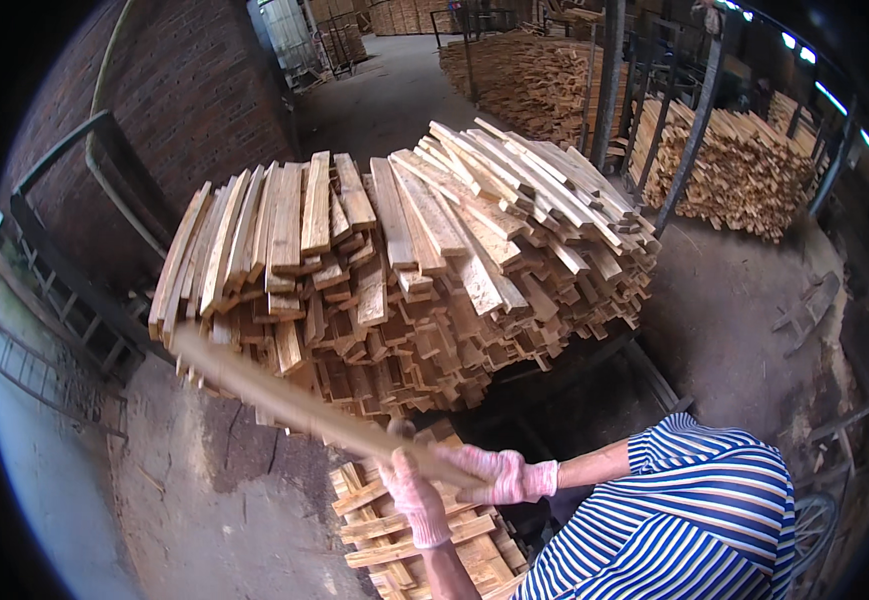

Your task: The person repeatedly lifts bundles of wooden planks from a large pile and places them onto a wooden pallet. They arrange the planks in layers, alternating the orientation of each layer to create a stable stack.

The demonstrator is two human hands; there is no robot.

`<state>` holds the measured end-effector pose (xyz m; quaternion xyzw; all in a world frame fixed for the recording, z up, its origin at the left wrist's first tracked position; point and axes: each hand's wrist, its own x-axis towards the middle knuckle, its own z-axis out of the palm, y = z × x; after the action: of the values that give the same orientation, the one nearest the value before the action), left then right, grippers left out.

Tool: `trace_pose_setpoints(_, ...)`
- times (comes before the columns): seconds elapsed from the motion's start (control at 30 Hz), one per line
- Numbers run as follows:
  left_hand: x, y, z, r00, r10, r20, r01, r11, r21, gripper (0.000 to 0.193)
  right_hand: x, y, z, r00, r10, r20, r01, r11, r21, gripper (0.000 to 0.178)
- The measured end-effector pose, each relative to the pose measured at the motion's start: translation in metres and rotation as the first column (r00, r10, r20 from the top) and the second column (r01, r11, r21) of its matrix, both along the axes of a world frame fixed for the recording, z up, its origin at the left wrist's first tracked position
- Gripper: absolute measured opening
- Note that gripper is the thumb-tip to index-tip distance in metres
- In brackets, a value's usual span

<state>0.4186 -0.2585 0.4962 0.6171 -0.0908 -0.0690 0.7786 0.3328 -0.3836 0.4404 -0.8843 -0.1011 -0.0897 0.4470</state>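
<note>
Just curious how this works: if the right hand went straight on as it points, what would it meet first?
Probably the left hand, which holds the plank just ahead of the right hand; depth is hard to judge.

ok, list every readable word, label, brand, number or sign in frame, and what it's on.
None readable.
Wooden plank: no lettering shows; blurred.
Gloved left hand, gloved right hand, striped shirt: no lettering visible.
Near wood pile, brick wall: none seen.
Far wood stacks: too small to tell.
</note>
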Motion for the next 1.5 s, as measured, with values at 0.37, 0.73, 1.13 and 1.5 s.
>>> trace_pose_setpoints(0.37,0.1,-0.082,0.048,0.996,0.077,-0.051,-0.082,0.99,-0.112,0.054,0.193,-0.233,0.131,0.689,-0.7,-0.189,0.644,0.711,-0.284,0.082)
trace_pose_setpoints(0.73,0.221,-0.149,0.059,0.891,0.257,-0.375,-0.395,0.844,-0.362,0.083,0.425,-0.271,0.153,0.751,-0.597,-0.281,0.613,0.789,-0.04,0.114)
trace_pose_setpoints(1.13,0.249,-0.203,0.111,0.831,0.552,0.067,-0.542,0.831,-0.127,0.047,0.505,-0.284,0.104,0.931,0.284,0.231,0.308,-0.949,-0.074,0.058)
trace_pose_setpoints(1.5,0.34,-0.257,0.15,0.978,0.056,-0.203,0.072,0.817,0.572,0.11,0.455,-0.341,0.13,0.93,0.088,-0.357,0.278,0.468,0.839,0.05)
